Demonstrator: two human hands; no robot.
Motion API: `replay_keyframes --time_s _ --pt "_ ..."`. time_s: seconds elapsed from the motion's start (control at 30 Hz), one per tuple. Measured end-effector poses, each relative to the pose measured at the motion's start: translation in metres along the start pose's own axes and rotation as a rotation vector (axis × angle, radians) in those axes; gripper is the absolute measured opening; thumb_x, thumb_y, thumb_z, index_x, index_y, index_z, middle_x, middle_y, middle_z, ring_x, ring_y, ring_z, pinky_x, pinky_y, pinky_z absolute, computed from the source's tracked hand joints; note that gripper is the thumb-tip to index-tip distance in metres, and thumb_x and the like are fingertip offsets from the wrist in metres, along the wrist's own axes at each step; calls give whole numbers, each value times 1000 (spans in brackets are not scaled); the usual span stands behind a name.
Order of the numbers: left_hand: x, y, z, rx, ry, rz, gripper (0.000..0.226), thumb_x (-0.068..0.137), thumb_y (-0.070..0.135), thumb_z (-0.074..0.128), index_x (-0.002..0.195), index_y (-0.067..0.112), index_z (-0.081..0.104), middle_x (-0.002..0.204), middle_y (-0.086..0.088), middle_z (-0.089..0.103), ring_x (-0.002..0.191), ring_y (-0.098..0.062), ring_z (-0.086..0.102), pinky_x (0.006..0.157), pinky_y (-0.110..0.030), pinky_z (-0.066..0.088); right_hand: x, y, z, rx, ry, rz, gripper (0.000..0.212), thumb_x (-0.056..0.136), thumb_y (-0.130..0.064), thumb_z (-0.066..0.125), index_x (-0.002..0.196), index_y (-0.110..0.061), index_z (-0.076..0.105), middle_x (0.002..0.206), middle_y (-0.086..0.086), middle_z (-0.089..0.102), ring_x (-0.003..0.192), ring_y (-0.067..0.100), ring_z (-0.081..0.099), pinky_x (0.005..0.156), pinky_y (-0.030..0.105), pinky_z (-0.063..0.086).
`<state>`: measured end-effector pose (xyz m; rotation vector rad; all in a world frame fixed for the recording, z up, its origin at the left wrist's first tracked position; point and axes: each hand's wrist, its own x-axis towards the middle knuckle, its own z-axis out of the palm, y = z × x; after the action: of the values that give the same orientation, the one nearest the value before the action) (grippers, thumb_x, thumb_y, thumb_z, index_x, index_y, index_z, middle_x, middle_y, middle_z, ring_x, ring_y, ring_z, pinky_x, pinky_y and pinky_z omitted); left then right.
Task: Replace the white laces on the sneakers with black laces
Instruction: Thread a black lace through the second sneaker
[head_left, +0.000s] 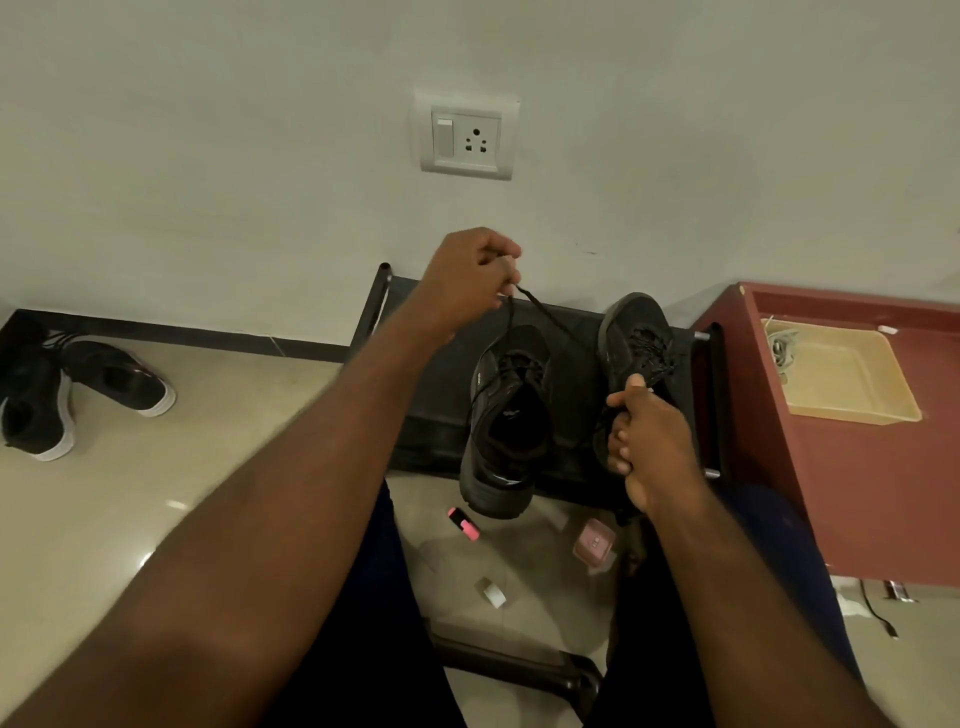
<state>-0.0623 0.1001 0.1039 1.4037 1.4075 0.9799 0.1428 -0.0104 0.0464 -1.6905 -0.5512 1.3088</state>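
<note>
A dark sneaker (506, 421) lies on a low black bench (431, 410), heel toward me, with a black lace (545, 312) running up out of its eyelets. My left hand (472, 275) is raised above it, pinching that lace's end. A second dark sneaker (631, 332) lies to the right, toe toward the wall. My right hand (649, 441) is closed over its heel end and some black lace. White laces (782, 348) lie in a beige tray (852, 384) on the right.
A maroon cabinet (857, 483) stands at right, holding the tray. Another pair of black sneakers with white soles (78, 389) lies on the floor at left. A pink marker (463, 524), a pink box (594, 543) and a small white roll (492, 592) lie on the floor between my legs.
</note>
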Motion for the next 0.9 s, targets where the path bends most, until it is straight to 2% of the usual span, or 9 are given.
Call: replay_keyframes --time_s 0.07,0.1,0.17,0.23,0.3,0.43,0.57,0.77,0.9 --pt "14 8 10 260 -132 161 27 95 14 61 122 16 62 123 -7 62 102 -10 59 93 -31 52 -1 -2 7 -34 -62 2 24 107 -27 41 105 -11 59 56 -4 35 44 7 28 38 23 20" --pt "21 10 15 371 -240 212 38 95 19 62 133 19 57 141 -9 48 117 -12 52 102 -30 45 -1 -4 10 -32 -83 -5 22 106 -19 39 110 -11 59 58 -4 37 45 7 29 40 24 22" --pt "31 10 24 561 -430 200 50 96 27 62 143 23 47 154 -10 30 131 -20 43 107 -30 36 3 -7 16 -36 -142 -35 23 103 -9 37 114 -11 58 67 0 46 51 9 36 46 25 28" --pt "28 -6 33 697 -396 158 45 96 27 60 140 18 51 147 -11 40 129 -24 46 106 -31 35 5 -7 20 -51 -205 -68 22 103 -7 41 117 -13 57 83 2 63 61 11 51 53 26 39" --pt "12 -33 43 713 -204 106 33 96 25 58 126 11 61 129 -11 58 119 -26 55 101 -34 41 11 -1 22 -66 -215 -81 17 105 -13 47 118 -14 57 102 0 73 74 14 66 61 26 50" --pt "-30 -80 67 627 -161 -110 25 93 38 62 96 15 73 91 -4 70 82 -18 64 72 -31 50 22 17 29 -99 -132 -38 16 107 -22 45 107 -11 57 98 4 74 72 12 71 59 24 54" --pt "-51 -89 73 586 -63 -173 18 87 40 65 89 23 67 96 1 61 80 -14 59 71 -31 49 26 25 34 -202 -58 -78 22 105 -25 52 103 -7 64 94 4 73 72 13 64 61 26 52" --pt "-83 -94 76 574 -79 -235 24 80 33 72 96 24 57 106 1 48 95 -18 53 81 -36 52 29 30 34 -206 -30 -93 23 99 -21 64 89 -1 69 65 3 53 58 12 45 54 29 42" --pt "-93 -98 91 565 33 -173 25 88 31 67 109 23 57 109 1 50 94 -15 54 78 -33 51 29 36 37 -127 -100 -16 12 98 -6 61 89 -9 68 80 4 63 71 11 58 61 22 54"
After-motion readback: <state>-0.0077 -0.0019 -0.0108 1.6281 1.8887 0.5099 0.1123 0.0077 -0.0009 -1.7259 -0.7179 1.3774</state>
